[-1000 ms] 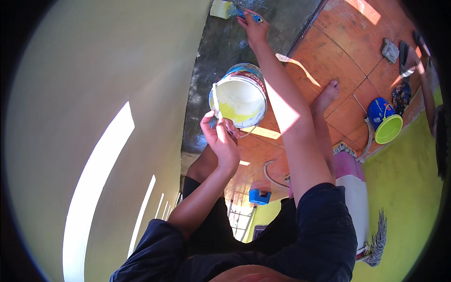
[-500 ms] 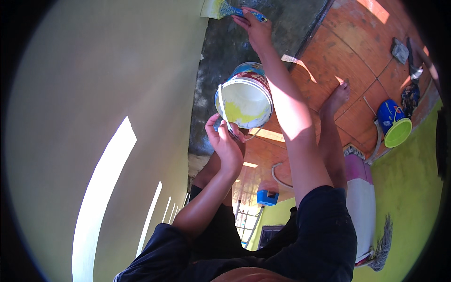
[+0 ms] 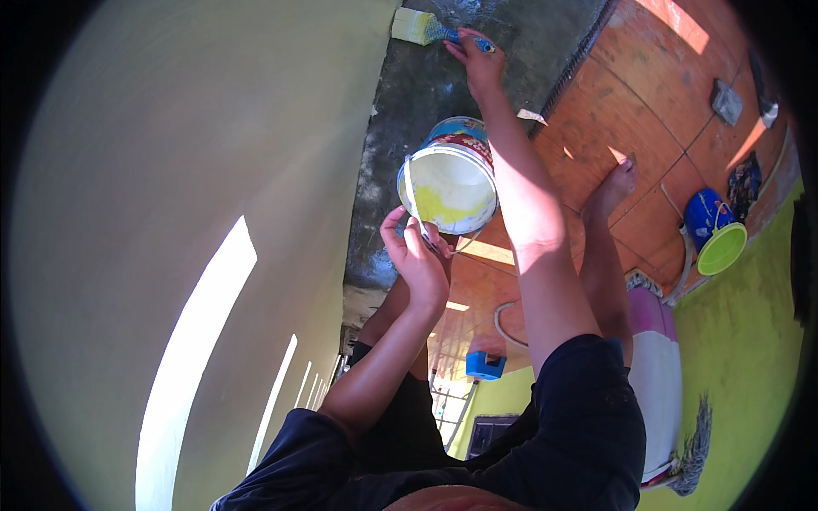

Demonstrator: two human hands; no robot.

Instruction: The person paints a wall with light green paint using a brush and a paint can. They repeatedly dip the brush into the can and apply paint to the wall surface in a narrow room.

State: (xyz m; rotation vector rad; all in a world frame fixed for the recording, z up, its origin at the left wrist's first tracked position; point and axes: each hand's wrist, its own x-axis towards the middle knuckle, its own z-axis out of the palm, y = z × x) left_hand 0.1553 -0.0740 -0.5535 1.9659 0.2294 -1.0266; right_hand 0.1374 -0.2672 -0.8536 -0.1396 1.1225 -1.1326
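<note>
My right hand [image 3: 481, 64] is closed round the blue patterned handle of a paintbrush [image 3: 417, 27]. Its wide pale bristles, tinged yellow, point left near the foot of the wall [image 3: 213, 153]. My left hand [image 3: 419, 255] grips a paint bucket [image 3: 447, 183] low at its rim, beside the white handle. The bucket leans with its mouth toward me, and yellow paint lies along the lower part of its white inside. Part of its blue and red outside is hidden behind my right forearm.
Dark grey floor [image 3: 400, 102] runs along the wall, bordering orange tiles [image 3: 613, 102]. A blue bucket with a lime inside [image 3: 722, 249] stands at right, near a grey stone [image 3: 726, 102]. A blue plastic box [image 3: 486, 364] and a grey mop head [image 3: 694, 451] are farther off.
The paintbrush in my right hand has moved right, so its bristles are off the wall's lower edge. The bucket stays in my left hand, nearly unmoved.
</note>
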